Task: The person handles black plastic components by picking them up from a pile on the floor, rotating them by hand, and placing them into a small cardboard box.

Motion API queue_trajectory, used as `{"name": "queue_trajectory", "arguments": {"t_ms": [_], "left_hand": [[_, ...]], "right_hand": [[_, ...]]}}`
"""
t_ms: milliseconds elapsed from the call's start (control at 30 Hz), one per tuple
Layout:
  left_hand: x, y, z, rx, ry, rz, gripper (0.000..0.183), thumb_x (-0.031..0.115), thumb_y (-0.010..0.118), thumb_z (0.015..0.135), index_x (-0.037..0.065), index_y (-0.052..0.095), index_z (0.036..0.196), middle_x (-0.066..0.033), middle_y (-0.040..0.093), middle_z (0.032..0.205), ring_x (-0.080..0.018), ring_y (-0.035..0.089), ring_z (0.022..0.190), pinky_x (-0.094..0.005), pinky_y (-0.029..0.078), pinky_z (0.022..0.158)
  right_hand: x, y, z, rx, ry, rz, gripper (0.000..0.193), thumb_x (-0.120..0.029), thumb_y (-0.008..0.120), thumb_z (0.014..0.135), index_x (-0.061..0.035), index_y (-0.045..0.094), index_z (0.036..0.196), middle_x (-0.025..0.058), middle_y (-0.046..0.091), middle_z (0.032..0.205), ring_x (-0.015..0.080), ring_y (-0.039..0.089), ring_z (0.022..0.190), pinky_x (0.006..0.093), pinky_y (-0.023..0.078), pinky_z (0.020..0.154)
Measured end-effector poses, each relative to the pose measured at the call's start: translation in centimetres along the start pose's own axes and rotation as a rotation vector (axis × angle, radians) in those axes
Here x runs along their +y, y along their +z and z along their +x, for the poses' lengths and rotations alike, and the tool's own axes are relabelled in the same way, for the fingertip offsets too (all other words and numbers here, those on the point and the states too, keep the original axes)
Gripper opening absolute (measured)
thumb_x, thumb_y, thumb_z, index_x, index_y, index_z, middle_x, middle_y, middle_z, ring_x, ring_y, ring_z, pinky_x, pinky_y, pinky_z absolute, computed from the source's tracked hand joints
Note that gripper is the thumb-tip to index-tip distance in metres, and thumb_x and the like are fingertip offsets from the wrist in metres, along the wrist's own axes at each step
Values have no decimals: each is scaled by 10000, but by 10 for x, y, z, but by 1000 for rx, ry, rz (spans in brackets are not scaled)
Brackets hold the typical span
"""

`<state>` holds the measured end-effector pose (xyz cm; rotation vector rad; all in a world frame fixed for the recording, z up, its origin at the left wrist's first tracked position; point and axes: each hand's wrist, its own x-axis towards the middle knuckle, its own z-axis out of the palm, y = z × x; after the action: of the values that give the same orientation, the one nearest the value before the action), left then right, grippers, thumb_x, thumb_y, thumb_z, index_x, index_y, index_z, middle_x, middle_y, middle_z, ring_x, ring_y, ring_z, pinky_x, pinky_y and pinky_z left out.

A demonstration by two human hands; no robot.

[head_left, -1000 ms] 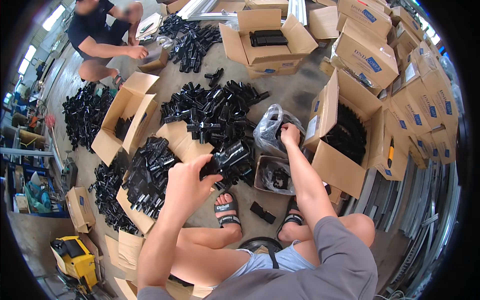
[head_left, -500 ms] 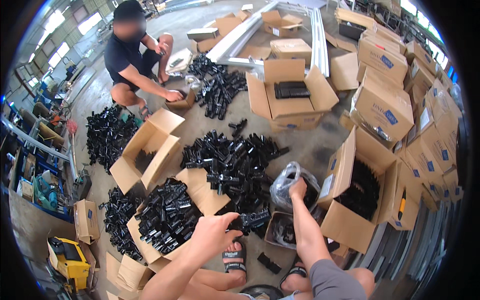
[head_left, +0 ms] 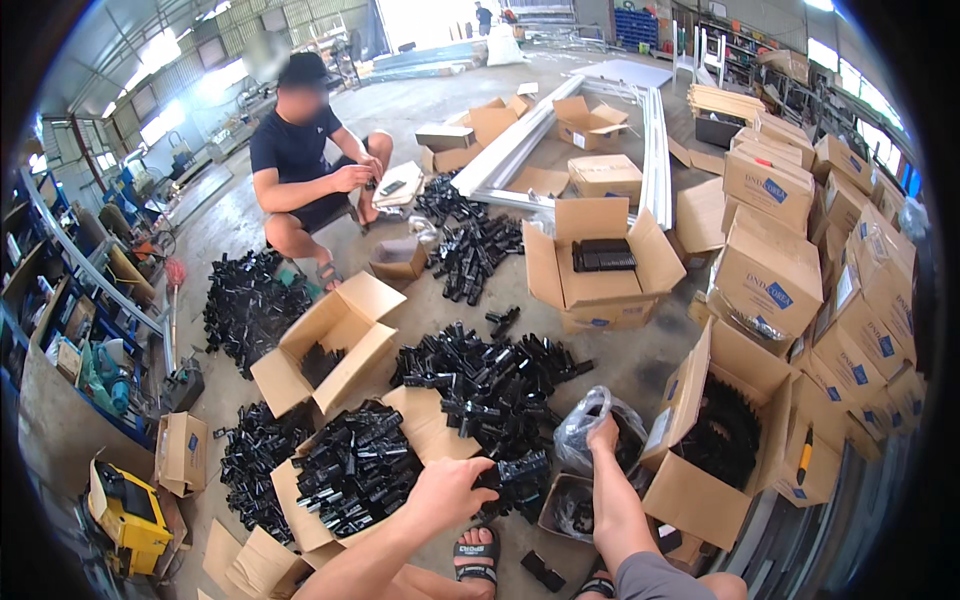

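Note:
My left hand (head_left: pixel 452 490) is closed around one end of a black plastic connector (head_left: pixel 522 468), holding it over the near edge of a heap of similar black connectors (head_left: pixel 480 385). My right hand (head_left: pixel 603 435) is at the mouth of a clear plastic bag (head_left: pixel 580 425) that stands beyond a small open carton (head_left: pixel 556 512). Its fingers are hidden behind the back of the hand and the bag's edge. Dark contents show through the bag. To the left, an open carton (head_left: pixel 290 490) is piled with black connectors (head_left: pixel 358 465).
Right of the bag, an open carton (head_left: pixel 675 455) holds black ridged parts. Stacked cartons (head_left: pixel 765 270) line the right side. A co-worker (head_left: pixel 300 150) squats at the far left near more black heaps (head_left: pixel 255 310). A loose black piece (head_left: pixel 542 570) lies by my feet.
My view has tilted up, so everything sits lower in the picture. The co-worker's hand has left the small carton and come up to the other hand. Both my hands keep their places.

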<state>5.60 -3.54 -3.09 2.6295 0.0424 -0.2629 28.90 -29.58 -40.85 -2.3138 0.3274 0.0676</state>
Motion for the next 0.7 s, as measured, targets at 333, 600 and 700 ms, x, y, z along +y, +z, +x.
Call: {"name": "queue_trajectory", "arguments": {"t_ms": [333, 600, 700], "left_hand": [[-11, -9, -8, 129, 57, 92, 381, 263, 844, 765, 87, 761, 1094, -207, 740, 908, -400, 722, 897, -484, 578, 813], [-14, 15, -12, 177, 99, 128, 203, 81, 830, 730, 5, 698, 864, -213, 715, 813, -399, 725, 851, -497, 570, 774], [-15, 17, -13, 170, 107, 174, 367, 163, 855, 733, 21, 746, 1053, -219, 729, 859, -420, 714, 884, -506, 561, 812]], "right_hand": [[-29, -31, -42, 295, 2, 206, 167, -138, 777, 861, -54, 790, 1005, 191, 774, 951, 375, 749, 926, 464, 573, 868], [-186, -173, -211, 15, -470, 826, 131, -13, 793, 881, 0, 769, 1009, 93, 789, 995, 167, 730, 891, 316, 569, 843], [-233, -199, -236, -23, -1000, 485, 102, -30, 802, 845, -52, 782, 942, 77, 789, 981, 227, 726, 879, 340, 562, 835]]}}
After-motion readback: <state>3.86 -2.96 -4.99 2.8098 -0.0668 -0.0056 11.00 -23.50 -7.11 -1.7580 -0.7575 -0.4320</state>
